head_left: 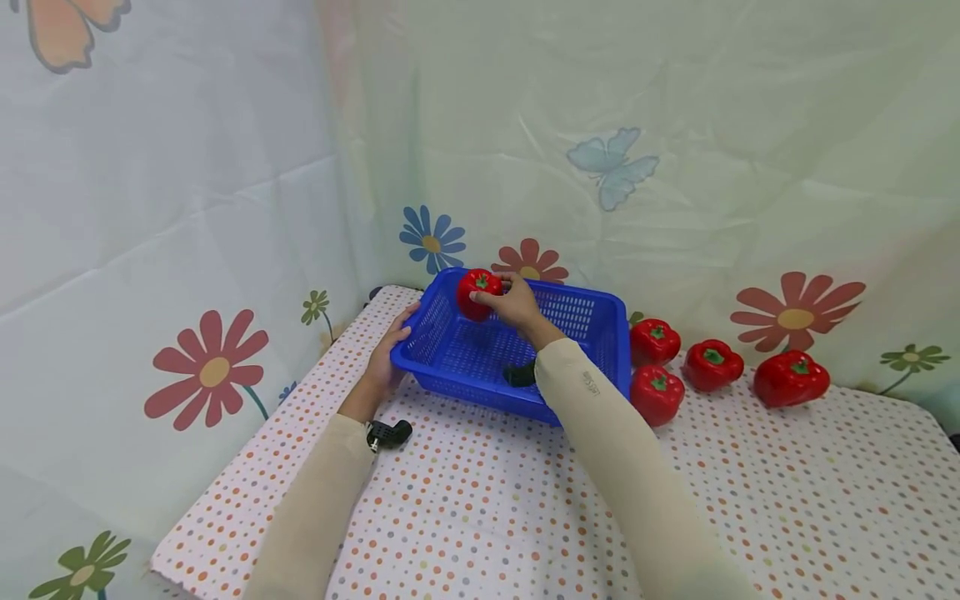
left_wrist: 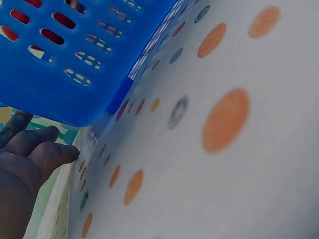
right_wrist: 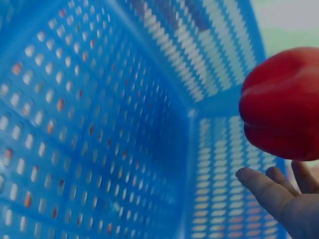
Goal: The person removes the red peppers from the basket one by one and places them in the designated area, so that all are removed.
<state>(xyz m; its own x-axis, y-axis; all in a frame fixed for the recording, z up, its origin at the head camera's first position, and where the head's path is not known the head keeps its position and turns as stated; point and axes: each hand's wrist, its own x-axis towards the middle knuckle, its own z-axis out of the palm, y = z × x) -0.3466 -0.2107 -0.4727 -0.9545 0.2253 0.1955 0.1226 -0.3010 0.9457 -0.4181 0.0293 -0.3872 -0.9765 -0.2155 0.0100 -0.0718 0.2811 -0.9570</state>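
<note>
My right hand [head_left: 517, 302] holds a red bell pepper [head_left: 474, 307] by its side, over the left part of a blue plastic basket [head_left: 480, 398]. The pepper's green stem faces up, with the thumb on the near side. In the right wrist view the pepper [right_wrist: 284, 107] appears large beside the slotted basket wall [right_wrist: 144, 119]. My left hand [head_left: 386, 354] rests at the basket's left end, fingers extended along the rim. From the left wrist, the left hand [left_wrist: 30, 154] shows beside the basket's lower corner [left_wrist: 75, 107], its fingers loosely spread.
Several more red bell peppers [head_left: 714, 365] sit on the dotted tablecloth [head_left: 465, 500] right of the basket, two of them close against its wall. A flowered sheet [head_left: 480, 125] hangs behind and at the left of the table. Black wrist cameras [head_left: 390, 433] are strapped to the wrists.
</note>
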